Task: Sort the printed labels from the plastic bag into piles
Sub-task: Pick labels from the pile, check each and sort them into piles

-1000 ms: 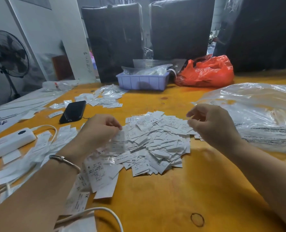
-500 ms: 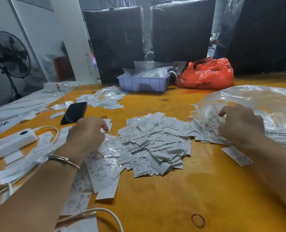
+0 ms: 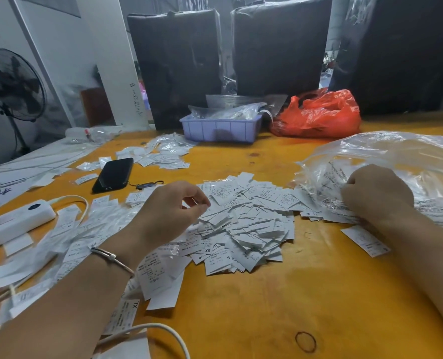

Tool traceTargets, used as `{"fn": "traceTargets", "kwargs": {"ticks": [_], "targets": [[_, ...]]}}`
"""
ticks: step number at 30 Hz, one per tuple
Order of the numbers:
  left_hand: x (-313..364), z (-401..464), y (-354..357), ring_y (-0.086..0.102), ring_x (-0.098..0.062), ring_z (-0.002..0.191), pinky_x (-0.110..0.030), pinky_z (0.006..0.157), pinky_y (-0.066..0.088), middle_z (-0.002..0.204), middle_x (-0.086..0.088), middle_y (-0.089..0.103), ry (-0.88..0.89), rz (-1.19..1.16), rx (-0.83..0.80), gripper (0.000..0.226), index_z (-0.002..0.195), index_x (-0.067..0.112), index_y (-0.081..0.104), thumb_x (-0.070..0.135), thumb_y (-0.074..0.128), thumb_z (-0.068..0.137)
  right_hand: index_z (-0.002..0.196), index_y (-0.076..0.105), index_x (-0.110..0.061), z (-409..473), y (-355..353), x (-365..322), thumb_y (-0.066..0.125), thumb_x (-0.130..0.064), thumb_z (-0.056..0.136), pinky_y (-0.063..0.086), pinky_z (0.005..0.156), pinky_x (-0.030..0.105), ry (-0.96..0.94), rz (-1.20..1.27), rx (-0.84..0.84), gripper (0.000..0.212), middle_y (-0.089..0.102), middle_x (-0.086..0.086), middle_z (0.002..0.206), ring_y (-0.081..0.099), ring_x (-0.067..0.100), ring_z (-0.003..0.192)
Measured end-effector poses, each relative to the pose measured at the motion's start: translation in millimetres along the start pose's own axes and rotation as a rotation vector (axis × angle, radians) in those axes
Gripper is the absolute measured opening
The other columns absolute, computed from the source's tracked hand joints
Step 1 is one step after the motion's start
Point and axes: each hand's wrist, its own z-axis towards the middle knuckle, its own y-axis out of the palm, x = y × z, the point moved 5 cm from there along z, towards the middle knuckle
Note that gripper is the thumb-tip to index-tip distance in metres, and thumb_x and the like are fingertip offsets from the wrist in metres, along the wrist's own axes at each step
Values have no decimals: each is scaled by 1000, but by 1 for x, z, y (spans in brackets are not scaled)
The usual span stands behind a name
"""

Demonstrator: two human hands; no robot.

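Note:
A large heap of small white printed labels (image 3: 246, 224) lies in the middle of the orange table (image 3: 280, 307). My left hand (image 3: 168, 216) hovers over the heap's left edge, fingers loosely curled and apart, nothing visibly held. My right hand (image 3: 376, 193) is closed on labels at the mouth of the clear plastic bag (image 3: 401, 161) on the right. More labels spill from the bag (image 3: 316, 203). A single label (image 3: 365, 240) lies by my right wrist. Longer labels and small clear packets (image 3: 67, 242) spread under my left forearm.
A black phone (image 3: 114, 174) and a white power strip (image 3: 15, 224) with its cable lie at left. Behind are a lilac tray (image 3: 220, 129), a red plastic bag (image 3: 319, 115), another label cluster (image 3: 163, 154) and dark wrapped bundles (image 3: 280, 47). A fan (image 3: 10, 84) stands far left.
My right hand went from above the heap into the bag's mouth and closed on labels there. My left hand lifted and moved right over the heap's edge, fingers loosening.

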Motion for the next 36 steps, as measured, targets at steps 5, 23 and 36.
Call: {"fn": "traceTargets", "kwargs": {"ticks": [5, 23, 36], "targets": [[-2, 0, 1, 62, 1, 83, -27, 76, 55, 87, 15, 68, 5, -4, -5, 7, 89, 26, 73, 21, 70, 89, 105, 71, -16, 2, 3, 4, 58, -11, 89, 47, 78, 39, -21, -58, 1, 21, 56, 13, 120, 54, 37, 107], [-1, 1, 3, 62, 2, 84, -25, 77, 55, 86, 15, 69, 7, -15, -17, 7, 90, 24, 74, 19, 70, 89, 90, 69, -9, 13, 9, 10, 58, -4, 84, 37, 87, 41, -35, -65, 174, 13, 67, 15, 94, 58, 36, 93], [2, 0, 5, 62, 1, 84, -28, 77, 55, 87, 15, 69, 21, -34, -36, 6, 91, 27, 73, 23, 69, 90, 86, 64, -8, -18, 11, -34, 54, -1, 93, 47, 61, 32, -136, 1106, -157, 14, 63, 11, 70, 55, 23, 65]]}}
